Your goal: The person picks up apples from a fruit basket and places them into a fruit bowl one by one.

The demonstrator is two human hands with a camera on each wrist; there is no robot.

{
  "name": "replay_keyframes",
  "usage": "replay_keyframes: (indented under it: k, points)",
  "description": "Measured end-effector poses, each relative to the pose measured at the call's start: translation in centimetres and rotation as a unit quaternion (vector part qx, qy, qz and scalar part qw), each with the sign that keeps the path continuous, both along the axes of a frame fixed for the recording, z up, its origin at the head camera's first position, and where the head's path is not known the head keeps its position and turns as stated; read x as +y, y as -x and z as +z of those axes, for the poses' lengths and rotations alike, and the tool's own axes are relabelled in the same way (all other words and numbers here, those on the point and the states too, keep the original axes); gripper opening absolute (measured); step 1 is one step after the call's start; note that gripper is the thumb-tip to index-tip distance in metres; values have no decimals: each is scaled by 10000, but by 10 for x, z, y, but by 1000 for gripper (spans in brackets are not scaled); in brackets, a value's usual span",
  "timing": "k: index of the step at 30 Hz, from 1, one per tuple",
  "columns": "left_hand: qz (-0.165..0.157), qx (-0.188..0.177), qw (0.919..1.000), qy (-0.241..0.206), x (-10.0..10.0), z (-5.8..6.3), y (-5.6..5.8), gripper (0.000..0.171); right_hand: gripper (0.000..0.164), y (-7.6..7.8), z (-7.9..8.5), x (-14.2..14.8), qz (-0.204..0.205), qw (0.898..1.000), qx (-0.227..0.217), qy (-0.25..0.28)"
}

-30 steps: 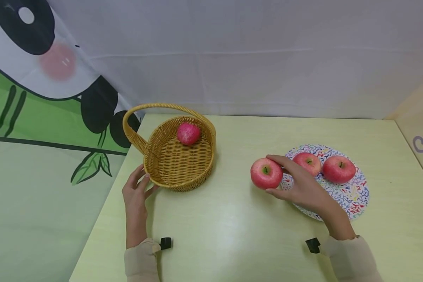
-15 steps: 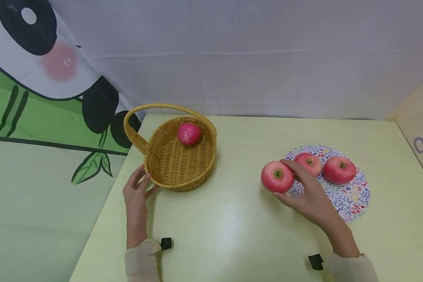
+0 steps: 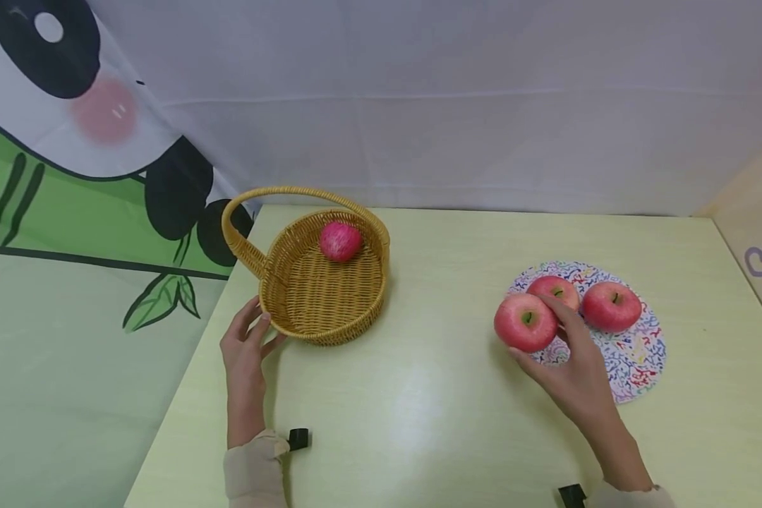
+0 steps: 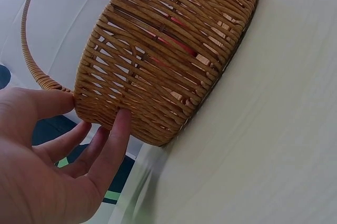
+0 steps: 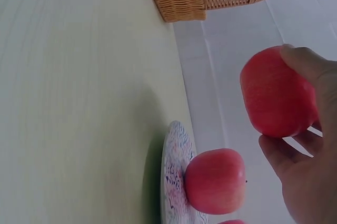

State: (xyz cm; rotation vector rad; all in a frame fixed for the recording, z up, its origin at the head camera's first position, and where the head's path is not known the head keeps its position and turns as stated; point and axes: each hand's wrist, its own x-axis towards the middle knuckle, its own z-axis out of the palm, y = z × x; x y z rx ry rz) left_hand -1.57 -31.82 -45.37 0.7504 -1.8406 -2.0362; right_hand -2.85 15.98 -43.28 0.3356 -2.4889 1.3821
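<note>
My right hand (image 3: 574,374) grips a red apple (image 3: 525,323) between thumb and fingers, raised above the left edge of a patterned plate (image 3: 638,360). In the right wrist view the held apple (image 5: 276,93) is clear of the plate. Two more apples, one at the left (image 3: 554,291) and one at the right (image 3: 612,306), lie on the plate. My left hand (image 3: 244,360) rests its fingertips on the outside of a wicker basket (image 3: 320,334), whose wall (image 4: 158,56) fills the left wrist view. A streaked, deep-pink round fruit (image 3: 340,241) lies inside, towards the back.
The basket's tall handle (image 3: 292,190) arches up over its left and back side. Pale table surface (image 3: 419,402) separates basket and plate. A grey cloth (image 3: 451,148) hangs behind the table, and a panel (image 3: 752,233) stands at the right.
My right hand has moved right with the apple, from the gap between basket and plate to over the plate's left edge. The left hand and basket have stayed put.
</note>
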Motion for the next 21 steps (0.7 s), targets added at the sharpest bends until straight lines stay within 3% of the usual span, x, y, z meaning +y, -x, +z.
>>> replay_keyframes:
  k: [10, 21]
  points:
    - [9, 9, 10000, -3, 0, -2, 2, 46, 101, -7, -7, 11, -605, 9978, 238, 94]
    - [-33, 15, 10000, -23, -1, -3, 2, 46, 97, -13, -14, 19, -1163, 9924, 148, 385]
